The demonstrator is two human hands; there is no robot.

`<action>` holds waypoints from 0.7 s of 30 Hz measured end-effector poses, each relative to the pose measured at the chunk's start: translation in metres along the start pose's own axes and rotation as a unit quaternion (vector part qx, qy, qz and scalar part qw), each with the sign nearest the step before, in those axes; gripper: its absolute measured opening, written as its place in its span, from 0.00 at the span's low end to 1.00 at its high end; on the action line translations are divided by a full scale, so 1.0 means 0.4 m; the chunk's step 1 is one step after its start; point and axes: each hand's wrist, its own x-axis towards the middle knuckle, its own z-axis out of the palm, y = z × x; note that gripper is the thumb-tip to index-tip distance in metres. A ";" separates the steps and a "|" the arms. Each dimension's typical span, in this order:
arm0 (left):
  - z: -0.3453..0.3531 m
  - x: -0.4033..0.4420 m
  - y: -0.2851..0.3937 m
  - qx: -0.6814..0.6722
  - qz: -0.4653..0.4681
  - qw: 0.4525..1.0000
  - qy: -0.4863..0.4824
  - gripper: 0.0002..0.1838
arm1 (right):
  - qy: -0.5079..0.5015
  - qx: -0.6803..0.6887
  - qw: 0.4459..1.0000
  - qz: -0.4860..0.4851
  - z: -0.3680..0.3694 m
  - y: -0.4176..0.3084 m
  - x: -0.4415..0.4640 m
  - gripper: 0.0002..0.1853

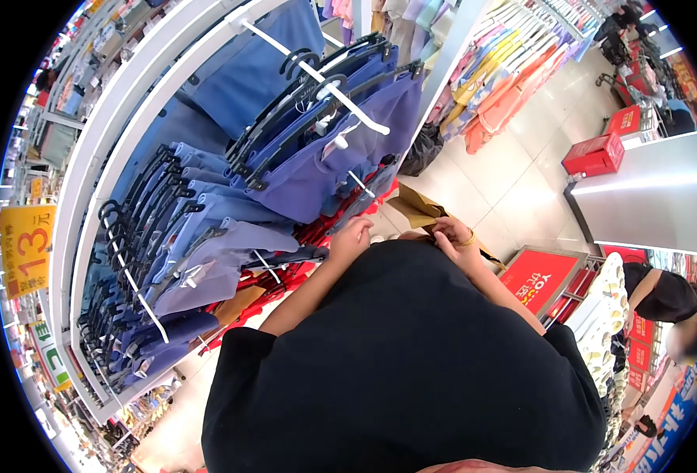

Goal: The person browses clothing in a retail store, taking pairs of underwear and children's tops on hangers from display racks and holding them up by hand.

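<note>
My right hand (pixel 456 234), with a yellow band at the wrist, has its fingers closed on the edge of a brown cardboard piece (pixel 418 208). To the left, my left hand (pixel 352 236) is closed, its fingers curled beside a greyish-blue garment (pixel 352 210) at the rack's lower right; what it holds, if anything, is too small to tell. Blue shorts (pixel 305 177) hang on black clip hangers from a white rack arm (pixel 317 75). More blue garments (pixel 206 256) hang from a lower arm (pixel 137 276) at the left.
A white rack frame (pixel 76 197) curves along the left. Behind are colourful clothes (pixel 482 87) and a black bag (pixel 422 150). Red boxes (pixel 594 154) stand at the right, near a red sign (pixel 538 276) and a person in black (pixel 668 303).
</note>
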 end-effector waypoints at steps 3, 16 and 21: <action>0.027 -0.026 0.004 -0.005 -0.080 0.989 -0.126 0.08 | 0.003 -0.010 1.000 -0.004 -0.003 0.012 -0.010 0.14; 0.068 -0.104 -0.008 0.002 -0.164 0.979 -0.118 0.11 | -0.050 0.035 0.998 -0.010 -0.040 0.045 -0.013 0.15; 0.157 -0.237 -0.143 0.041 -0.257 0.959 -0.113 0.16 | -0.104 0.059 0.993 -0.025 -0.081 0.058 -0.012 0.16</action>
